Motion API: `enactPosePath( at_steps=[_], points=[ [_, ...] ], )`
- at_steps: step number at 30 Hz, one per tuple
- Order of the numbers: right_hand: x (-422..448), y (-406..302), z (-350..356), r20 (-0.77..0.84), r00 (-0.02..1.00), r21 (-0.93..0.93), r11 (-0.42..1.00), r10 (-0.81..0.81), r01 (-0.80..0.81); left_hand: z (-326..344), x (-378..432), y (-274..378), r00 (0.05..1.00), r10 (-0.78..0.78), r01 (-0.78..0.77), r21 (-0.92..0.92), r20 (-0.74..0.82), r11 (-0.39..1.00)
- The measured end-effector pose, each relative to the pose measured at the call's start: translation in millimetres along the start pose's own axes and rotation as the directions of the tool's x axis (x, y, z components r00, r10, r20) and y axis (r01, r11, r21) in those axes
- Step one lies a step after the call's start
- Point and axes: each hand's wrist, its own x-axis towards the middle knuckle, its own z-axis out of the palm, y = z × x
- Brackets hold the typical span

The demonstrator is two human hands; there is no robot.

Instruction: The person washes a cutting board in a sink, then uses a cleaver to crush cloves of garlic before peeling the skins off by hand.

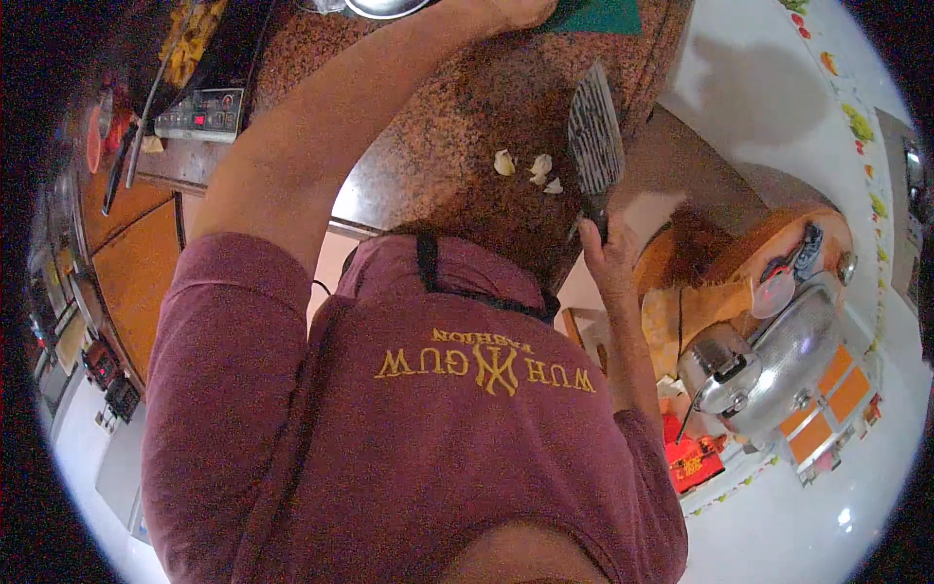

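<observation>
My right hand [614, 255] grips the dark handle of a cleaver [598, 135] at the right side of the speckled granite countertop [408, 146]. The wide blade points away from me, and streaks mark its face. Left of the blade lie a garlic clove [504, 162], a second clove [540, 166] and a smaller piece of garlic [554, 186]. My left arm reaches across the counter to the top edge of the view. There my left hand [527, 10] is partly cut off, beside a flat green object [602, 16]; its fingers are hidden.
At upper left, a pan [164, 69] with yellow food sits by a cooktop control panel [201, 117]. A metal bowl [387, 6] stands at the top. On the right are a round wooden board [833, 226], a large metal vessel [792, 358] and a red box [693, 461].
</observation>
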Motion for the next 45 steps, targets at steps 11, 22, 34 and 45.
enactPosePath(
  at_steps=[11,22,34,45],
  points=[
    [1,20,-14,-0.032,0.999,-0.14,0.99,-0.005,0.001,22,-100,56,0.962,0.253,-0.265,-0.133,-0.099,0.955],
    [59,15,-46,0.084,0.932,-0.361,0.861,-0.353,0.359,23,-203,44,0.959,-0.157,0.031,-0.464,-0.236,0.885],
    [86,12,-52,0.428,0.86,-0.525,0.698,-0.28,0.488,21,-259,59,0.944,-0.312,0.186,-0.6,-0.112,0.778],
    [98,5,-48,0.456,0.876,-0.588,0.686,-0.156,0.429,17,-258,59,0.935,-0.338,0.207,-0.603,-0.112,0.771]
  ],
)
